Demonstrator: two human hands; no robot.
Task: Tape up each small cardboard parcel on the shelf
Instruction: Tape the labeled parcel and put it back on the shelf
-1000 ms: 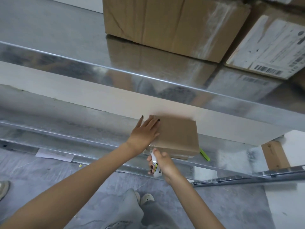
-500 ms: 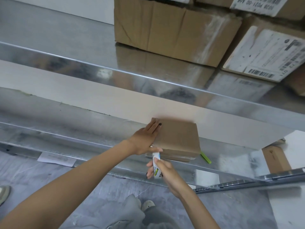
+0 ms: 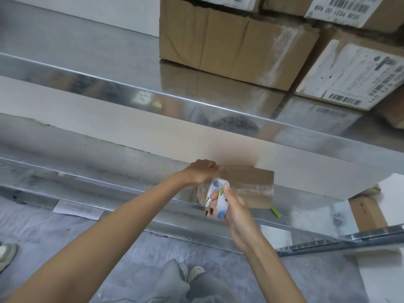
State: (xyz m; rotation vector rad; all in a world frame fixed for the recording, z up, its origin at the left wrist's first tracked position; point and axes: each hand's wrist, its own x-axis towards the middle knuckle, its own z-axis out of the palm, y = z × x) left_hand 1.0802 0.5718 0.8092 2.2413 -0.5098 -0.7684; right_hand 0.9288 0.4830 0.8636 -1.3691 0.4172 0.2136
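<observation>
From the head camera, our left hand (image 3: 202, 171) curls its grip over the far left corner of the small cardboard parcel (image 3: 247, 184), parcel sitting near the lower shelf (image 3: 98, 162) front edge, our right hand (image 3: 235, 209) grasping the tape roll (image 3: 216, 199) at its left side, green strip (image 3: 276, 211) just right.

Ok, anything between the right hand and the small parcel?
Head view: only the tape roll, gripped by the right hand and held in front of the parcel at its near left end. Whether the roll touches the cardboard can't be told.
</observation>
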